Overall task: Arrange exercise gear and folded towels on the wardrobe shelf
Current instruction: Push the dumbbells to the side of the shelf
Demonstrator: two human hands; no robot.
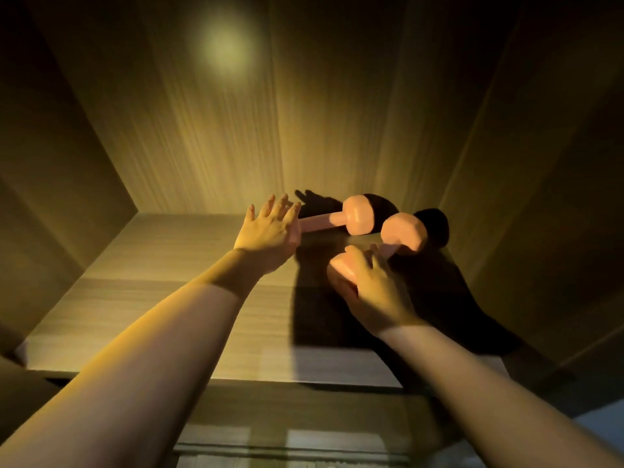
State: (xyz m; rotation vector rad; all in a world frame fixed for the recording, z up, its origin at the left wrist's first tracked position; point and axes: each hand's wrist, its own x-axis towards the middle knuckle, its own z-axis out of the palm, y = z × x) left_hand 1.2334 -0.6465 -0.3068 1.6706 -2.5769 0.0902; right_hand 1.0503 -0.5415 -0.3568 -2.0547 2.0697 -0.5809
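Observation:
Two pink dumbbells lie on the wooden wardrobe shelf [162, 298]. The far dumbbell [351, 216] rests near the back wall, its handle pointing left. My left hand [270, 234] hovers over the left end of that handle with fingers spread and straight; that end of the dumbbell is hidden behind it. The near dumbbell [403, 233] lies to the right, angled toward me. My right hand [374, 285] curls round its near head and handle. No towels are in view.
The shelf is boxed in by a wood-grain back wall [270, 113] and side panels left [50, 163] and right [540, 163]. Dark shadows fall across the shelf's right half. The shelf's front edge [236, 376] runs below my forearms.

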